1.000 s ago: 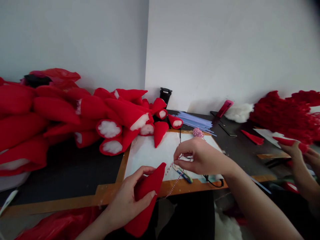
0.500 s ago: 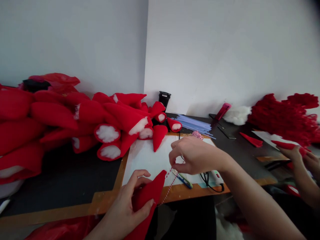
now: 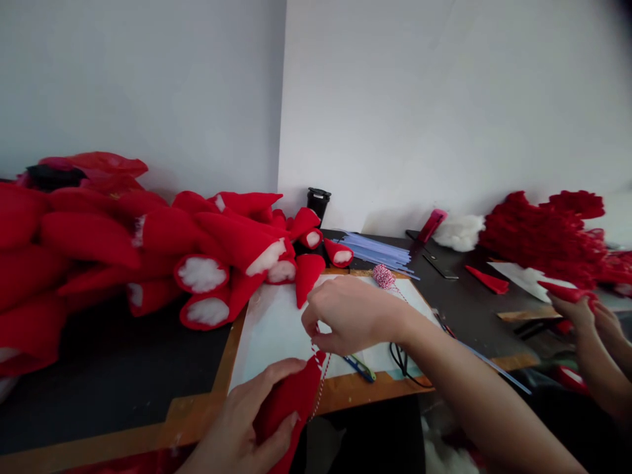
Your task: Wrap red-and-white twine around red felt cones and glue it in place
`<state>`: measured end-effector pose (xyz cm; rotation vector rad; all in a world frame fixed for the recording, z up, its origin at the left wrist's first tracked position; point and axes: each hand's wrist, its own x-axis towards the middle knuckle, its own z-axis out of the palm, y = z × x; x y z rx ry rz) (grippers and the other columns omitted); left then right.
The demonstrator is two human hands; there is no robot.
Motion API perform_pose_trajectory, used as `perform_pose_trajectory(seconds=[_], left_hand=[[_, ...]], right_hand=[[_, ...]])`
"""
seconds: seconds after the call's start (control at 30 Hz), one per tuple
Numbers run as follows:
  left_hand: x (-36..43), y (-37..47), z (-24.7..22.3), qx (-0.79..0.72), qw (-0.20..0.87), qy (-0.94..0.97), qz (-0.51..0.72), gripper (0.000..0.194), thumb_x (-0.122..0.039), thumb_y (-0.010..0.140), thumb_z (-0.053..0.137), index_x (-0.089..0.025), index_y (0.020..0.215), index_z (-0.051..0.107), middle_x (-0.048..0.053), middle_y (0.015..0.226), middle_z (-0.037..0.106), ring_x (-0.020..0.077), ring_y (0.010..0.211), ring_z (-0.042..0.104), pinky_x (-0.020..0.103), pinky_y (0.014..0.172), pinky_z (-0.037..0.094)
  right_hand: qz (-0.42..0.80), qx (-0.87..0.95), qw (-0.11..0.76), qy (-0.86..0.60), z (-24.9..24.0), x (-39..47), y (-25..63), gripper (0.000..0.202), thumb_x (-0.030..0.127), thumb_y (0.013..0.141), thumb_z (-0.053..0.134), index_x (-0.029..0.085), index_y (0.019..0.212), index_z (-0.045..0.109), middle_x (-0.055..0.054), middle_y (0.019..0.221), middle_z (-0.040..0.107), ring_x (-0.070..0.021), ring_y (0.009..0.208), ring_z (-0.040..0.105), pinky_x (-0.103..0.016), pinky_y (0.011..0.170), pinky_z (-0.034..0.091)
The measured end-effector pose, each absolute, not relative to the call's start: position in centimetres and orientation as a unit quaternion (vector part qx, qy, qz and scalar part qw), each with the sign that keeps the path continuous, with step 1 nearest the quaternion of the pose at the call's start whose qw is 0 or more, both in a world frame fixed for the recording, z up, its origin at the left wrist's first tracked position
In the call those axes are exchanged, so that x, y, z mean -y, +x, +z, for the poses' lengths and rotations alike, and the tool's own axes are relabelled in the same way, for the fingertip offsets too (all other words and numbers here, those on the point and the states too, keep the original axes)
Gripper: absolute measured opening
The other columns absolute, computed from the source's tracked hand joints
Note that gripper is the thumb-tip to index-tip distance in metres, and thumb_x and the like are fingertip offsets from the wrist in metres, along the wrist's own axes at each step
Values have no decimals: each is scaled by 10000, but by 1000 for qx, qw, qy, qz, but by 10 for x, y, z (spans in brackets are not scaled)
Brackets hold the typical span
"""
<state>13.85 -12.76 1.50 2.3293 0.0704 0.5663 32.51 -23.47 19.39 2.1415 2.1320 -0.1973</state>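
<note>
My left hand (image 3: 257,415) grips a red felt cone (image 3: 289,401) at the table's front edge, its tip pointing up and away from me. Just above that tip, my right hand (image 3: 353,315) pinches red-and-white twine (image 3: 322,385), and a length of it hangs down along the cone's right side. Beyond my right wrist sits the ball of twine (image 3: 384,276), on a white sheet (image 3: 269,329). A blue-green utility knife (image 3: 360,368) lies under my right hand, near the sheet's front edge.
Stuffed red cones (image 3: 207,283) with white filling are heaped at the left. Pale glue sticks (image 3: 372,250) and a black cup (image 3: 318,203) stand behind the sheet. A black cable (image 3: 401,361) lies below my right forearm. At right, another person's hands (image 3: 582,313) hold red felt.
My right hand has moved left with the twine, closer over the cone's tip. The view has turned slightly right, and the twine ball shows more fully.
</note>
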Motion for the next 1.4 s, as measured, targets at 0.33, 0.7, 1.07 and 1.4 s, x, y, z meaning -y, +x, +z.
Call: perform_pose_trajectory(seconds=[0.33, 0.7, 1.07, 1.4], left_hand=[[138, 142, 44, 37, 402, 881, 246, 606, -148, 853, 572, -446, 1379, 530, -22, 1216, 730, 225, 1050, 723, 259, 850, 596], [118, 114, 10, -74, 660, 727, 174, 445, -398, 879, 644, -376, 1322, 602, 71, 1271, 689, 302, 1091, 687, 383, 887, 584], [111, 121, 22, -49, 907, 401, 115, 640, -574, 746, 723, -423, 1316, 474, 10, 847, 631, 201, 671, 664, 370, 637, 554], [102, 126, 2, -57, 891, 435, 121, 827, -612, 765, 656, -507, 1455, 211, -11, 846, 627, 208, 673, 673, 387, 645, 563]], right_hand=[[-52, -729, 35, 682, 188, 230, 323, 127, 160, 725, 655, 200, 760, 771, -17, 681, 705, -133, 589, 510, -312, 578, 290], [-154, -727, -158, 651, 166, 232, 343, 197, 166, 866, 595, 138, 961, 765, -34, 832, 736, -122, 708, 596, -239, 646, 417], [-99, -615, -326, 711, 127, 248, 295, 177, 205, 938, 570, 170, 951, 743, -25, 810, 677, -126, 716, 604, -232, 657, 430], [-98, -604, -323, 722, 131, 253, 279, 188, 251, 959, 540, 199, 926, 717, -10, 799, 670, -114, 698, 602, -218, 638, 402]])
